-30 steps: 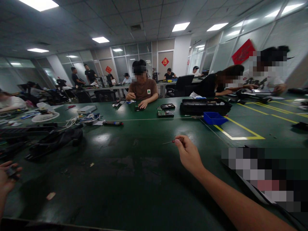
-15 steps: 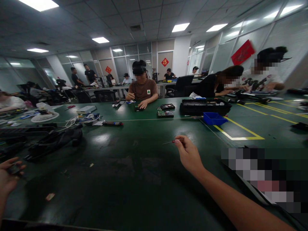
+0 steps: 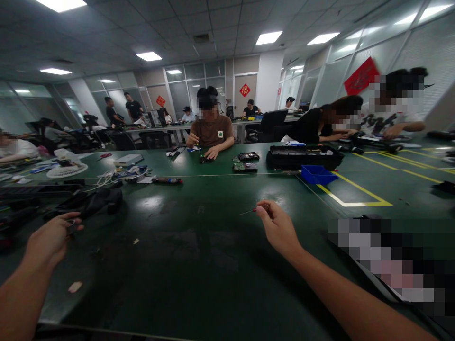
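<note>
Head view: my left hand (image 3: pixel 48 240), loosely curled on a small part (image 3: pixel 71 228), has swung inward, nearer the screwdriver (image 3: pixel 253 210) my right hand (image 3: pixel 279 225) pinches.

Observed across the room: one character legible, 福, on the red diamond sign (image 3: pixel 245 90) of the far door (image 3: pixel 245 106). Larger red sign (image 3: pixel 361 76) on the glass partition (image 3: pixel 421 49): markings unreadable from here.
</note>
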Tool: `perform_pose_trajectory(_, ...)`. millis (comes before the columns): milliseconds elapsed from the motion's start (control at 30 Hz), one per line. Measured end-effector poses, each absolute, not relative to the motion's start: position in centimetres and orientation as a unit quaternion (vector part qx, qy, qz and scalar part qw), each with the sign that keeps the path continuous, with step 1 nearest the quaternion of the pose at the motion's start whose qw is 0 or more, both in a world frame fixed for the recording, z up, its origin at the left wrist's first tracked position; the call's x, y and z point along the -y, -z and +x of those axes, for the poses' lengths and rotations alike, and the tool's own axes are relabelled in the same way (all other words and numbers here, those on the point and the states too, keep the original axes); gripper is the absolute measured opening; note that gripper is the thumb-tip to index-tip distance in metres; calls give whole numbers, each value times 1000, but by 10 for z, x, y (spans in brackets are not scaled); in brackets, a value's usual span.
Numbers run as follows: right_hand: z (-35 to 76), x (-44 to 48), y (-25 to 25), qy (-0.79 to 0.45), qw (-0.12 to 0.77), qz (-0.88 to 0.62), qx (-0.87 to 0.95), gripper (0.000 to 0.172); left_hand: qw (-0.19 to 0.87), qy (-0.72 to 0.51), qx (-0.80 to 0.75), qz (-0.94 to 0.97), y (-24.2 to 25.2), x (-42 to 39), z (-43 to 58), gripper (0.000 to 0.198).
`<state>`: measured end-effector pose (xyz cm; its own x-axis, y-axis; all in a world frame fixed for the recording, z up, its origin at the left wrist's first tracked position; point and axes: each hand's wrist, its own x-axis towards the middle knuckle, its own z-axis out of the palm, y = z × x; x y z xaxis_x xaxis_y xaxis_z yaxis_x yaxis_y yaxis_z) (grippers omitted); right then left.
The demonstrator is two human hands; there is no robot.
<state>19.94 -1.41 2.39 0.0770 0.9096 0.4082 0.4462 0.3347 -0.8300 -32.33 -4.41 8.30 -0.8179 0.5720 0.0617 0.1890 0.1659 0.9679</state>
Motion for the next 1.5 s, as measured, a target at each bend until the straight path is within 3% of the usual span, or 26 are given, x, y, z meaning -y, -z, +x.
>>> perform_pose_trajectory(300, 201, 14, -22, -229, 503, -528, 645, 30, 364, -585, -614, 385, -79, 9, -203, 36)
perform_pose_trajectory(733, 201, 18, -26, -225, 496, -534, 647, 30, 530, -457, -456, 549, -62, -1, -21, 29)
perform_pose_trajectory(867, 200, 19, -30, -212, 493, -537, 650, 29, 501, -395, -455, 621, -49, 7, 6, 27)
perform_pose_trajectory(1000, 199, 20, -34, -214, 479, -549, 651, 33, 381, -345, -496, 700, -27, 7, 7, 49)
perform_pose_trajectory(1100, 199, 22, -33, -222, 508, -529, 643, 31, 318, -346, -512, 719, -15, 2, -1, 39)
perform_pose_trajectory(1267, 200, 23, -28, -292, 560, -475, 613, 29, 288, -357, -481, 747, -8, -7, -13, 30)
perform_pose_trajectory(1500, 199, 24, -25, -289, 517, -467, 657, 26, 289, -374, -477, 741, -4, -9, -14, 38)
